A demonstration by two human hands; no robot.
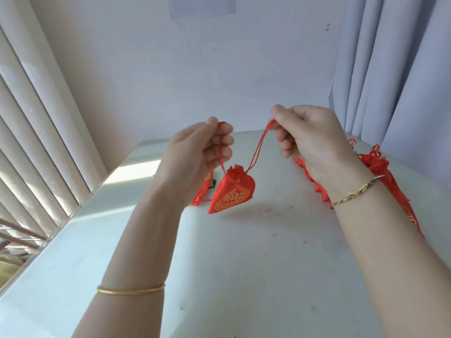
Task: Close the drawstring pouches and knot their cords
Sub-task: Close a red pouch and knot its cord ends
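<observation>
A small red satin pouch (pixel 230 192) with gold print hangs above the white table (pixel 244 264), its mouth gathered shut into a ruffle. Two red cords run up from the ruffle in a V. My left hand (pixel 197 156) pinches the left cord (pixel 220 152) between thumb and fingers. My right hand (pixel 310 137) pinches the looped right cord (pixel 260 147). Both hands are raised and spread apart, and the cords look taut.
Another red pouch (pixel 203 189) lies flat behind my left wrist. A pile of red pouches with tangled cords (pixel 380 172) sits at the right, partly hidden by my right forearm. Blinds (pixel 36 142) line the left side, curtains (pixel 390 69) the right, and a wall stands behind.
</observation>
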